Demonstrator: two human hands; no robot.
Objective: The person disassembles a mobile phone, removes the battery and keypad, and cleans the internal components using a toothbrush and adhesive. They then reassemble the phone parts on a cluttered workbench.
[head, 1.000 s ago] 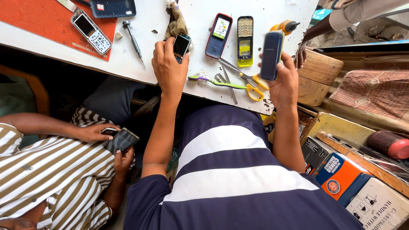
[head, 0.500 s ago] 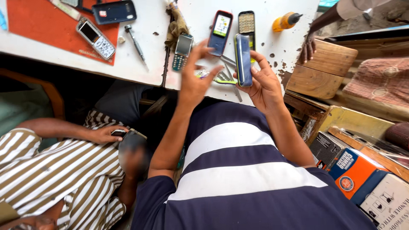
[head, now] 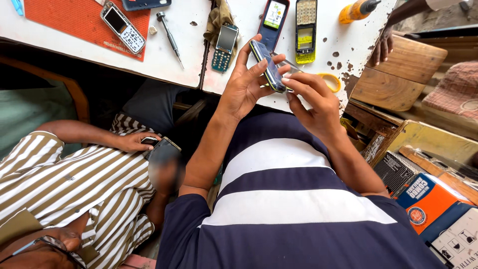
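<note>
Both my hands hold a small dark blue phone (head: 267, 65) edge-on above the front edge of the white table (head: 194, 69). My left hand (head: 246, 82) grips it from the left, thumb and fingers on its side. My right hand (head: 312, 99) pinches its lower end with the fingertips. Just behind, on the table, lie a bare green keypad phone board (head: 223, 46), a dark red-edged phone (head: 273, 18) with a lit screen, and a yellow-framed phone (head: 305, 29). Yellow-handled scissors (head: 329, 81) lie partly hidden under my right hand.
An orange mat (head: 84, 22) at the left carries a silver keypad phone (head: 122, 27); a screwdriver (head: 169, 31) lies beside it. A person in a striped shirt (head: 74, 184) sits at my left holding a phone (head: 162, 147). Another person's hand (head: 383, 47) rests at the table's right edge near wooden boxes (head: 393, 79).
My left hand has come off the green board phone on the table and joined my right hand on the dark blue phone, which moved left and nearer to me.
</note>
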